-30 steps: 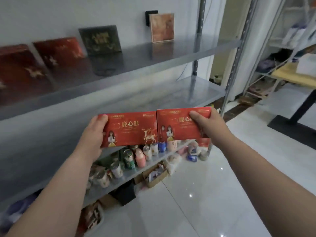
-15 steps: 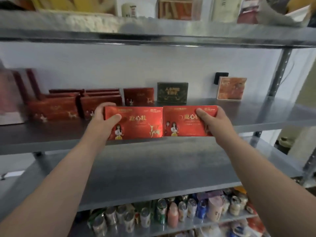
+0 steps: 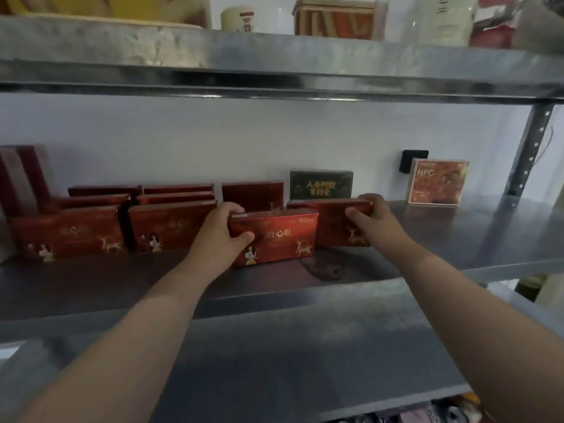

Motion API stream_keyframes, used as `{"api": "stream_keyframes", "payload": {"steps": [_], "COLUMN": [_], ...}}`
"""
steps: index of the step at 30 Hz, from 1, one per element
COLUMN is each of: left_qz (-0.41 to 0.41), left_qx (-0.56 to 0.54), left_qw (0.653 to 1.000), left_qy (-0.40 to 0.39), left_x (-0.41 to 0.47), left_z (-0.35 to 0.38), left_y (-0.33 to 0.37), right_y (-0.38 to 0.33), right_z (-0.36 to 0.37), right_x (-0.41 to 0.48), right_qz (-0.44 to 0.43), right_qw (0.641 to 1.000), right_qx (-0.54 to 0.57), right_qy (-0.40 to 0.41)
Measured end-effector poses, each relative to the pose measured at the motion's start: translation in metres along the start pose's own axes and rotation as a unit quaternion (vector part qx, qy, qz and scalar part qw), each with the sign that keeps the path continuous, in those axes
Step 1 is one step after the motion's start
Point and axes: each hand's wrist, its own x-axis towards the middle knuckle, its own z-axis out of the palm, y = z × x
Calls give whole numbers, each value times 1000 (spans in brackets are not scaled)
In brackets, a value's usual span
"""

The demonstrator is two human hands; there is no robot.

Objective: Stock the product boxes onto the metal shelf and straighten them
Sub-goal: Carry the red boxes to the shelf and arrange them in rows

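Two red product boxes with gold deer prints stand on the middle metal shelf (image 3: pixel 488 239). My left hand (image 3: pixel 219 236) grips the left end of the nearer red box (image 3: pixel 279 239), which stands upright facing me. My right hand (image 3: pixel 374 221) holds the right end of the second red box (image 3: pixel 332 224), set a little further back and to the right. To the left, several matching red boxes (image 3: pixel 171 227) stand in rows on the same shelf.
A dark green box (image 3: pixel 321 184) and an orange NFC box (image 3: pixel 436 182) stand against the wall behind. A shelf upright (image 3: pixel 529 154) rises at right. The top shelf (image 3: pixel 274 59) above holds assorted goods. An empty lower shelf (image 3: pixel 305 346) lies below my arms.
Both hands have carried the two red boxes from in front of the shelf edge onto the middle shelf; the right box now sits further back than the left one.
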Motion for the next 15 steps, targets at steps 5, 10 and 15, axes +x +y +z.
{"api": "stream_keyframes", "payload": {"steps": [5,10,15], "left_qz": [106,145,122], "left_qx": [194,320,345], "left_qw": [975,936,930], "left_qy": [9,33,33], "left_x": [13,17,27], "left_z": [21,41,47], "left_y": [1,3,-1], "right_y": [3,2,-6], "right_z": [5,18,44], "right_x": [57,105,136], "right_qz": [-34,-65,-53], "right_qw": [991,974,957], "right_qx": [-73,-95,-97], "right_qy": [-109,-197,-270]}}
